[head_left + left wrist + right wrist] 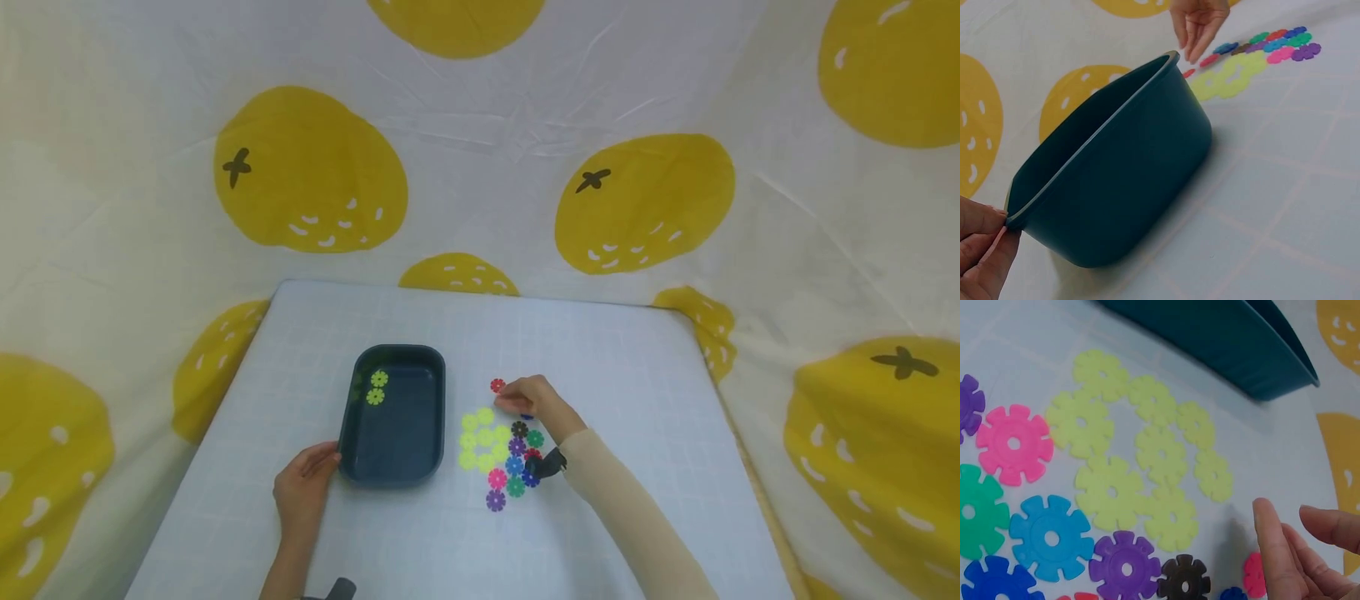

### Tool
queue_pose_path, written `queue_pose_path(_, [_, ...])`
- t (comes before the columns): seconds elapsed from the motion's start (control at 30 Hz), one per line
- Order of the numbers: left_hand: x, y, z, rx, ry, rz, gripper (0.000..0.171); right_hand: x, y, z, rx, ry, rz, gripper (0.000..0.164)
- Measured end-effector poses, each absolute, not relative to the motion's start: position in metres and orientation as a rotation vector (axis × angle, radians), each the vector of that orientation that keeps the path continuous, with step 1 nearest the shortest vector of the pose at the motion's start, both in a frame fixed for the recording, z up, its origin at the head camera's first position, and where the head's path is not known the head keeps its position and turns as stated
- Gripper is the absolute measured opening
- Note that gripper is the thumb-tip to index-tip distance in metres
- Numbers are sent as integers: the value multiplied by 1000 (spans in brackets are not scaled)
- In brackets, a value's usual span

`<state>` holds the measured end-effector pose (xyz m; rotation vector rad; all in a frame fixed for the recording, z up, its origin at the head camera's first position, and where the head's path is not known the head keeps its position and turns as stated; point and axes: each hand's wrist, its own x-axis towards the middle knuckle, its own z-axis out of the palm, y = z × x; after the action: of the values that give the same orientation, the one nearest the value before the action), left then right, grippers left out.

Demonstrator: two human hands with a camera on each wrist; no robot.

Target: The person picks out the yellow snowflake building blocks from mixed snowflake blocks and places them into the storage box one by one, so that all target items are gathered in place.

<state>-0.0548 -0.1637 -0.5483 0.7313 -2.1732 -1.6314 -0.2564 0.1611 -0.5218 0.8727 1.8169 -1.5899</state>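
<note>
At its lower left corner, my left hand (pixel 306 483) pinches the rim of a dark teal plastic tub (pixel 397 442). Two yellow-green notched discs (pixel 377 387) lie inside the tub, near its left wall. My right hand (pixel 534 398) reaches over the table beside a red notched disc (pixel 497 385). In the right wrist view its thumb and fingers (pixel 1270 544) are spread apart with nothing between them. Several yellow-green discs (pixel 1161 455) form a cluster between the tub and the right forearm.
Nearer my right arm lie discs of other colours, among them pink (pixel 1014 444), light blue (pixel 1052 537), purple (pixel 1110 562) and black (pixel 1179 584). A pale grid-patterned cloth (pixel 615 358) covers the table. Behind it hangs a white curtain (pixel 480 183) with yellow fruit.
</note>
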Motion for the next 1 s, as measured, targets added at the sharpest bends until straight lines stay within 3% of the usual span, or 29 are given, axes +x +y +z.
queue_pose_path(1.0, [-54, -161, -543, 754, -2181, -1636, 21, -234, 154, -533, 687, 2122, -1406, 22])
